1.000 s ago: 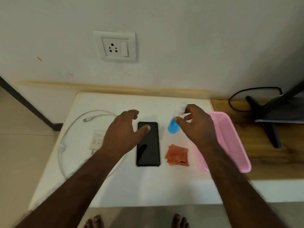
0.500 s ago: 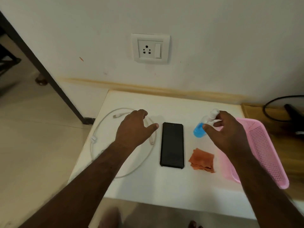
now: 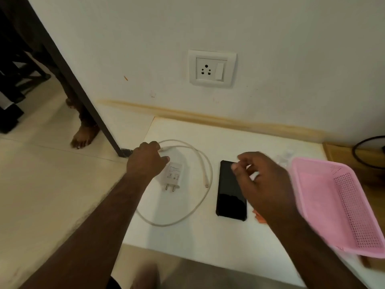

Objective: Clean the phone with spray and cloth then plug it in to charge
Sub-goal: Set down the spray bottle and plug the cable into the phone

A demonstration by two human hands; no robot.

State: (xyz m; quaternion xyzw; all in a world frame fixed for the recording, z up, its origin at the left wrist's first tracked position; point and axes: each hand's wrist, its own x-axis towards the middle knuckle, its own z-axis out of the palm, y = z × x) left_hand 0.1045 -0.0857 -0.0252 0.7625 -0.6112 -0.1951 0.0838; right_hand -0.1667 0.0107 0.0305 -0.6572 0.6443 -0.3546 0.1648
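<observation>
On the white bench (image 3: pixel 208 243) under the wall socket (image 3: pixel 212 68), the phone (image 3: pixel 228 197) lies flat, screen up and dark, in the middle of the surface. Left hand (image 3: pixel 146 160) is down at the far left corner, knuckles up, fingers (image 3: pixel 164 159) curled over the near end of the white cable (image 3: pixel 200 197) right where the plug end sits; it looks like a grip on the cable, with the thumb just touching the top of the white charger (image 3: pixel 172 175). Charger lies flat, its two pins pointing toward the near edge. Cable loops wide around it, and the small free end rests just left of the phone.

Right hand (image 3: pixel 264 180) hovers over the right side of the phone, fingers loosely curled and spread, holding nothing, blurred by motion. Beneath its wrist a sliver of orange cloth (image 3: pixel 259 217) pokes out, just right of the phone's near corner. Beyond the hand, the clear top of the spray bottle (image 3: pixel 286 156) shows, standing between the phone and the basket; the rest is hidden or blurred.

Pink basket (image 3: pixel 341 205) sits at the right end, perforated walls, tilted in view; nothing visible inside it. A black cord (image 3: pixel 362 151) curls on the wooden surface beyond. Off to the left, someone's bare foot (image 3: pixel 83 135) stands on the tiled floor.
</observation>
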